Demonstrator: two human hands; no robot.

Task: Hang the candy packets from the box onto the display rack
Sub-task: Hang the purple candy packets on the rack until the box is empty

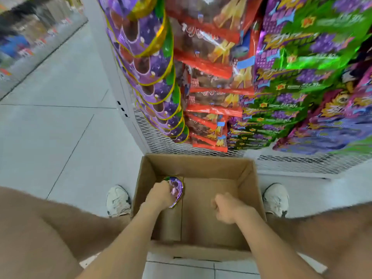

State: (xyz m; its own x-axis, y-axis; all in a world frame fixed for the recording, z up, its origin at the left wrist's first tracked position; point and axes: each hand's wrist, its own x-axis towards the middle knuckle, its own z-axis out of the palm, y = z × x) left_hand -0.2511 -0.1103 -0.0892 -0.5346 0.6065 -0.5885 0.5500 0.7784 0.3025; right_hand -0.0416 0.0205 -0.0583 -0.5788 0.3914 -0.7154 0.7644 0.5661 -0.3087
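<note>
An open cardboard box stands on the floor between my feet. Down inside it, my left hand grips a purple candy packet with a yellow rim, at the box's left side. My right hand hovers inside the box to the right, its fingers curled and holding nothing. Above the box rises the white mesh display rack, hung with columns of purple packets, red packets and green-purple packets.
My two white shoes flank the box on the grey tiled floor. Another shelf of goods runs along the far left, blurred. The rack's white post stands left of the hanging packets.
</note>
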